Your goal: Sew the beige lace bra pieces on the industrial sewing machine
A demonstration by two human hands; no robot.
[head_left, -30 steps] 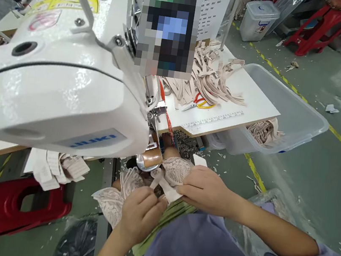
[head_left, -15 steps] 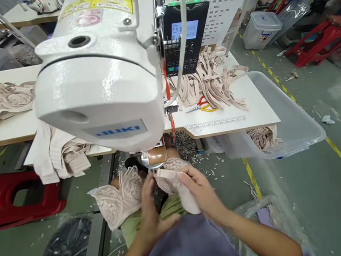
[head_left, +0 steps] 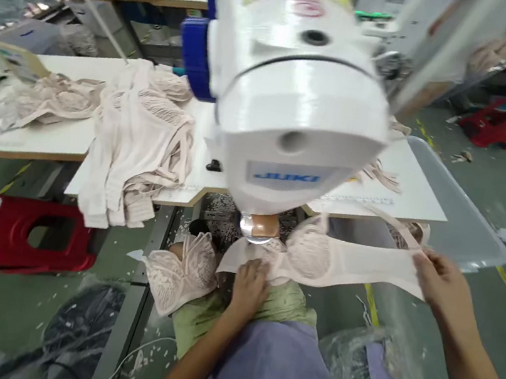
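Observation:
A pale pink lace bra (head_left: 310, 255) is stretched sideways below the head of a white sewing machine (head_left: 302, 114). Its far right end is pinched in my right hand (head_left: 444, 291), which pulls the band out taut above the clear bin. My left hand (head_left: 250, 287) is closed on the bra's lower edge near the middle, close to the machine's round metal part (head_left: 259, 227); its fingertips are partly hidden by the fabric. Another lace bra (head_left: 181, 274) lies across my lap, left of my left hand.
Pale bra pieces (head_left: 142, 135) are heaped on the white table (head_left: 205, 125) and hang over its front edge. A clear plastic bin (head_left: 473, 210) stands at the right. On the floor are a red stool (head_left: 58, 249) at left and a plastic bag (head_left: 378, 366) at lower right.
My right hand has moved far right and drawn the bra band out straight. My left hand has gone from fingers apart to closed on the bra. The view has turned left.

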